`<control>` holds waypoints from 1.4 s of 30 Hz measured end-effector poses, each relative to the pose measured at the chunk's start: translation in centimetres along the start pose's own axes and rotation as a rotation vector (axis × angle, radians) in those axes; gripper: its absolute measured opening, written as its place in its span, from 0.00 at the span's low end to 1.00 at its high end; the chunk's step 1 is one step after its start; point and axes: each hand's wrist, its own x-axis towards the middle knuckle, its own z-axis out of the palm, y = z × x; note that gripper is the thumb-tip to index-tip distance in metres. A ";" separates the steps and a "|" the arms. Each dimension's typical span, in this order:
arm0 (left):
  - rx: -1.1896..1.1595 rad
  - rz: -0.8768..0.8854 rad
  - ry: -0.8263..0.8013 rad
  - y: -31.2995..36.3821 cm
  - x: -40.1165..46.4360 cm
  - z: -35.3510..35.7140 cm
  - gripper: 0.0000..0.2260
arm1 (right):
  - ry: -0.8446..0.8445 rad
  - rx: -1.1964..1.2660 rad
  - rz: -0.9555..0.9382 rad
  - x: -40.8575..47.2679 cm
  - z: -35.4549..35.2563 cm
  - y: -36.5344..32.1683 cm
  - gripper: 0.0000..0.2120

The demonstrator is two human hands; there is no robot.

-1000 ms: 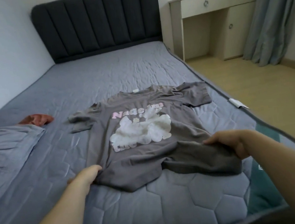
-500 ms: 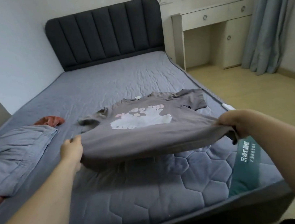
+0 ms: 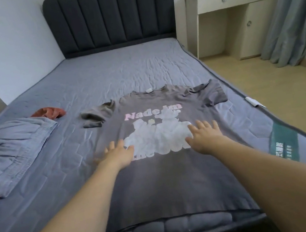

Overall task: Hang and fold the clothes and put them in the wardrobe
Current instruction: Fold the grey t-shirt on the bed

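Bed (image 3: 132, 75) with grey-blue cover. Grey T-shirt (image 3: 169, 182) lies flat, print up, near the foot edge — hem at that edge, collar toward the headboard. Folded blue garment (image 3: 14, 153) at the left edge, a red cloth (image 3: 49, 112) just behind it. Left hand (image 3: 117, 154) and right hand (image 3: 205, 138) press on the shirt — each grip flat, fingers spread, holding nothing.

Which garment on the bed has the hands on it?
The grey printed T-shirt, spread flat mid-bed; the blue garment and red one lie untouched at left.
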 end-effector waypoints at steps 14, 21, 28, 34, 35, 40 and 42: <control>0.068 0.075 0.223 4.4 21.9 4.6 0.34 | 0.196 0.105 -0.099 22.2 7.3 -1.4 0.38; 0.033 0.115 0.225 8.9 34.9 1.8 0.34 | 0.183 0.093 0.018 36.0 5.5 0.4 0.38; 0.101 0.212 0.416 11.6 46.5 0.4 0.27 | 0.413 0.102 -0.026 47.3 4.7 1.1 0.29; 0.061 0.244 0.812 12.2 47.5 -0.5 0.19 | 0.732 0.178 -0.043 48.3 3.9 1.4 0.09; 0.050 0.269 0.826 12.1 46.7 -0.6 0.16 | 0.749 0.176 -0.076 47.7 3.7 1.3 0.07; -0.203 0.427 0.891 10.9 41.1 -1.7 0.06 | 0.881 0.058 -0.242 41.6 2.6 0.9 0.04; -0.206 0.590 0.924 8.5 38.3 -1.1 0.07 | 0.907 -0.013 -0.289 38.7 2.8 1.0 0.04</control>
